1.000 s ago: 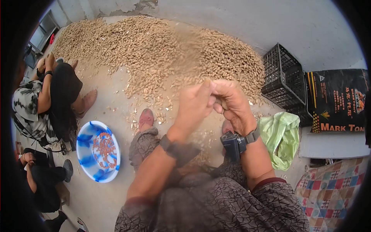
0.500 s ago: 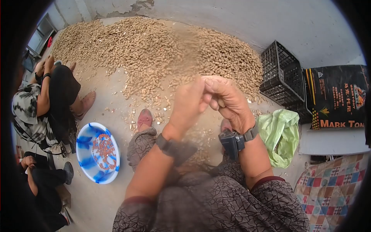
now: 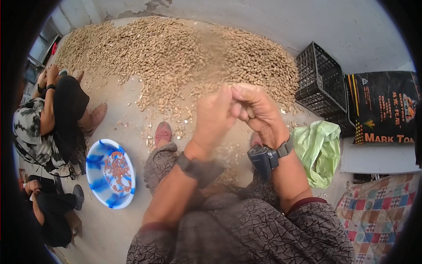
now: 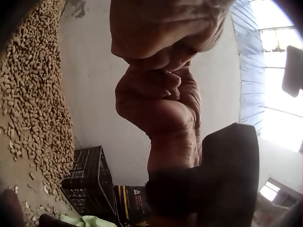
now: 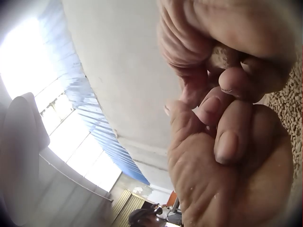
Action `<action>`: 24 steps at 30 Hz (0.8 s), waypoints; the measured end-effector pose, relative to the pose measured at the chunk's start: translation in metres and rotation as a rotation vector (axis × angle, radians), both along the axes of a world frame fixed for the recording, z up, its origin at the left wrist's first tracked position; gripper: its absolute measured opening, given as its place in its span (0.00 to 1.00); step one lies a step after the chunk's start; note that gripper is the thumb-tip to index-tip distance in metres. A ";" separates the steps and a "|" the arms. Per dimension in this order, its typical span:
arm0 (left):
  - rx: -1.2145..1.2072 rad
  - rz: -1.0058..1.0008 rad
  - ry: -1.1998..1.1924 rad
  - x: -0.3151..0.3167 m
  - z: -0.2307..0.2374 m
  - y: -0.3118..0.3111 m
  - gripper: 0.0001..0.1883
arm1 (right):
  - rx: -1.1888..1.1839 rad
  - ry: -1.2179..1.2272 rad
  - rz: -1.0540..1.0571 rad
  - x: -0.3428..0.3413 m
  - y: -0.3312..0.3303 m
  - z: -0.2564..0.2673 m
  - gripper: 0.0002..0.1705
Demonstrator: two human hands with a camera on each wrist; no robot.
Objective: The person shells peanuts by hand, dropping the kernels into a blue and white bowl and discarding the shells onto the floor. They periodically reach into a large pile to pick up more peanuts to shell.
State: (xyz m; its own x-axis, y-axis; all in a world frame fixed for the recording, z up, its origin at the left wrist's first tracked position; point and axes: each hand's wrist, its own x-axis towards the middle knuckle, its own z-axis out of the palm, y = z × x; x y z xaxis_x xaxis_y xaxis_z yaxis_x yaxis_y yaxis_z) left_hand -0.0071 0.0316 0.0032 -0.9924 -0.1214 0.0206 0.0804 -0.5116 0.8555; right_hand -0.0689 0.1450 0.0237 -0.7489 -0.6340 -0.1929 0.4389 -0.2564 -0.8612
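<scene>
My two hands meet at the fingertips, raised in front of the peanut heap (image 3: 167, 53). In the curled fingers of my right hand (image 3: 266, 112) sits an unshelled peanut (image 5: 223, 56), partly covered by the fingers. My left hand (image 3: 211, 119) has its fingers curled and its thumb tip up against the right thumb. From the right wrist view, the left fingers (image 5: 227, 146) lie just below the right fingertips. I cannot tell what the left fingers pinch, as the spot where the hands meet is hidden.
A blue and white basin (image 3: 92, 169) with reddish shelled peanuts stands on the floor at left. Two seated people are beyond it. At right are a black crate (image 3: 321, 81), a green bag (image 3: 316, 154), a black printed sack (image 3: 382, 110) and a patchwork cloth (image 3: 378, 215).
Both hands have risen slightly in the head view and shifted a little left. The fingertips stay together, and the peanut remains in the right hand.
</scene>
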 end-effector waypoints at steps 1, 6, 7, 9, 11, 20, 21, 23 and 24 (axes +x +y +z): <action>0.048 -0.050 -0.033 -0.001 0.001 -0.002 0.18 | -0.061 -0.062 0.061 0.001 0.001 0.004 0.13; 0.153 -0.041 0.013 -0.007 -0.003 -0.004 0.15 | 0.065 0.097 -0.043 0.004 -0.001 -0.002 0.15; 0.178 -0.001 0.018 -0.008 -0.005 -0.004 0.15 | 0.064 0.134 -0.061 0.004 -0.002 -0.001 0.15; 0.126 0.038 -0.007 -0.008 -0.005 -0.006 0.14 | 0.133 0.181 -0.083 0.006 -0.003 0.008 0.14; 0.072 0.077 -0.031 -0.008 -0.005 -0.006 0.14 | 0.199 0.229 -0.106 0.005 -0.004 0.009 0.14; -0.072 0.189 0.024 -0.009 -0.006 0.004 0.11 | 0.192 0.198 -0.127 0.004 -0.009 0.001 0.12; -0.050 0.199 0.024 -0.011 -0.010 0.004 0.11 | 0.182 0.216 -0.158 0.007 -0.011 0.002 0.11; -0.027 0.212 0.022 -0.013 -0.016 0.005 0.11 | 0.174 0.232 -0.186 0.010 -0.015 0.001 0.11; -0.098 0.266 -0.007 -0.014 -0.018 0.005 0.12 | 0.164 0.230 -0.201 0.011 -0.016 0.001 0.10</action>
